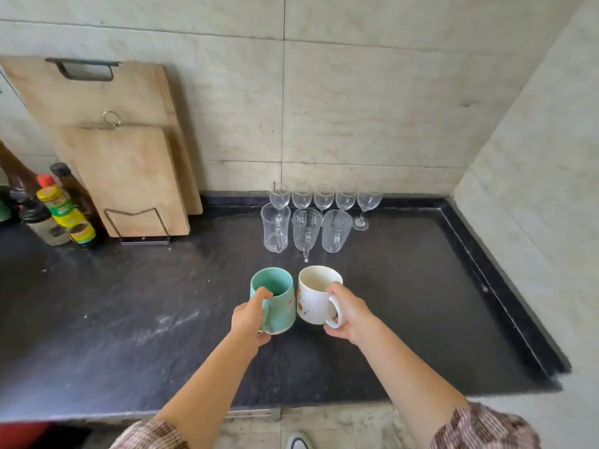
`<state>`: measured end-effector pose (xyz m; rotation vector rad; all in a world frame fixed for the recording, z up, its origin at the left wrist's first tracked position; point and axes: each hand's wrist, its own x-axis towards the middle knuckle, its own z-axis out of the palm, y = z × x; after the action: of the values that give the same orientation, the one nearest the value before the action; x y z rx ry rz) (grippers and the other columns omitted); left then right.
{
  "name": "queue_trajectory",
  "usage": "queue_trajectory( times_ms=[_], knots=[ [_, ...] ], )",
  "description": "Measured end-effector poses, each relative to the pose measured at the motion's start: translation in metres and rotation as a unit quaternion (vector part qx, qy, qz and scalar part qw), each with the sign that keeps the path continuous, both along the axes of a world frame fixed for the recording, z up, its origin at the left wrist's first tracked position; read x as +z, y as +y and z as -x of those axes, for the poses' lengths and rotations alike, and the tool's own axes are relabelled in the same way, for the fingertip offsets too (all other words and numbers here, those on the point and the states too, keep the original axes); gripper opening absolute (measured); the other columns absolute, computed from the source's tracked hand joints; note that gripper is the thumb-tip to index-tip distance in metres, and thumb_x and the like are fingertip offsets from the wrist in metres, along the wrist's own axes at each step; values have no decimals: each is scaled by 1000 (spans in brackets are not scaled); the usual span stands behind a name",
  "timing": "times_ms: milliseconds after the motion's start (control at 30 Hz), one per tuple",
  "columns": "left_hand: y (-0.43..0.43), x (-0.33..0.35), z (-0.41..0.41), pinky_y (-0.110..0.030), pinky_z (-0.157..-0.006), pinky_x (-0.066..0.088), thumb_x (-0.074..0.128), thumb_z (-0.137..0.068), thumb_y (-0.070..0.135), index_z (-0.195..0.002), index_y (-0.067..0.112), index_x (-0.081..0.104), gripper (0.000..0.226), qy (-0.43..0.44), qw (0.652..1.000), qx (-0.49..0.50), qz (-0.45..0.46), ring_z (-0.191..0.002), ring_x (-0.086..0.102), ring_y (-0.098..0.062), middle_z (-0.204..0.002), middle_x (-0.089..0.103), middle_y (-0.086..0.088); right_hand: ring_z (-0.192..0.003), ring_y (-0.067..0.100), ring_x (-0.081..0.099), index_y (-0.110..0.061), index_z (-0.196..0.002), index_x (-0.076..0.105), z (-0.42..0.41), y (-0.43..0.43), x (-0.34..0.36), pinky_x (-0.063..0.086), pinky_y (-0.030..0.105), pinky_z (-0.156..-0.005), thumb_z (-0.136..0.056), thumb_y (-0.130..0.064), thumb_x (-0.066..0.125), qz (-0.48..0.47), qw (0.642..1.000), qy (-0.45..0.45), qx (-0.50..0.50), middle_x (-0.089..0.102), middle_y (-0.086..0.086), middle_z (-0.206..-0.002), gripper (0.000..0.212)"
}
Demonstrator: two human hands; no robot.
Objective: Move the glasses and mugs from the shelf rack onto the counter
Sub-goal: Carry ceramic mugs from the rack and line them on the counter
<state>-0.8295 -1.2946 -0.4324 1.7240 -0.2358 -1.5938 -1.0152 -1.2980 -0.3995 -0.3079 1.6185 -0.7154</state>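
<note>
My left hand (249, 319) grips a teal mug (278, 303) by its handle side, thumb over the rim. My right hand (348, 315) holds a white mug (316, 296) by its handle. The two mugs touch side by side, low over the dark counter (129, 303). Behind them stand three clear glass mugs (306, 230) in a row. Several wine glasses (324, 197) line up against the wall behind those. No shelf rack is in view.
Two wooden cutting boards (123, 157) lean on the wall at the left in a wire stand. Sauce bottles and jars (61, 212) cluster at the far left. A raised black lip (496, 280) borders the counter on the right by the tiled side wall.
</note>
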Motion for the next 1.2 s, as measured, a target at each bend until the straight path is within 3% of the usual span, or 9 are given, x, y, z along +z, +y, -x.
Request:
queue_trajectory(
  times_ms=[200,300,467,667,800,1200],
  knots=[
    [-40,-11,14,-45,-85,53,67,-70,29,-89,14,56,26,-9,999,39,-14,-103,60,-36,-107,57,-14,-112,33,53,-15,-124,50,5,-56,-23,54,47,-88,-81,-30,63,-23,999,-23,18,48,13,-126,47],
    [-52,-15,17,-43,-84,54,67,-72,29,-102,13,56,36,-19,998,56,-17,-101,60,-33,-110,56,-12,-113,34,51,-13,-125,49,3,-72,-31,53,46,-85,-83,-29,61,-23,999,-29,20,47,15,-127,47],
    [-66,-20,23,-34,-68,53,68,-75,25,-115,9,53,45,-19,995,95,5,-78,57,-20,-91,53,-6,-112,32,49,-12,-124,48,-8,-86,-43,51,45,-86,-85,-28,59,-19,999,-41,-1,47,14,-124,43],
    [-68,-30,25,-35,-75,52,68,-75,26,-124,10,50,54,-18,994,102,21,-92,55,-23,-109,53,-10,-114,32,47,-13,-130,41,-20,-89,-51,53,41,-80,-87,-30,55,-14,1000,-16,8,44,13,-126,49],
    [-67,-33,25,-43,-86,56,69,-76,24,-128,12,46,58,-9,994,101,33,-107,57,-26,-122,50,-12,-115,34,50,-12,-133,41,-17,-85,-53,55,41,-78,-87,-31,61,-19,999,-16,41,45,14,-128,54],
    [-58,-37,22,-35,-86,53,60,-86,21,-119,11,54,34,-16,996,78,42,-104,57,-24,-118,53,-12,-111,33,59,-14,-137,36,-19,-65,-59,56,45,-88,-88,-31,68,-12,996,5,88,54,16,-130,62]
  ],
)
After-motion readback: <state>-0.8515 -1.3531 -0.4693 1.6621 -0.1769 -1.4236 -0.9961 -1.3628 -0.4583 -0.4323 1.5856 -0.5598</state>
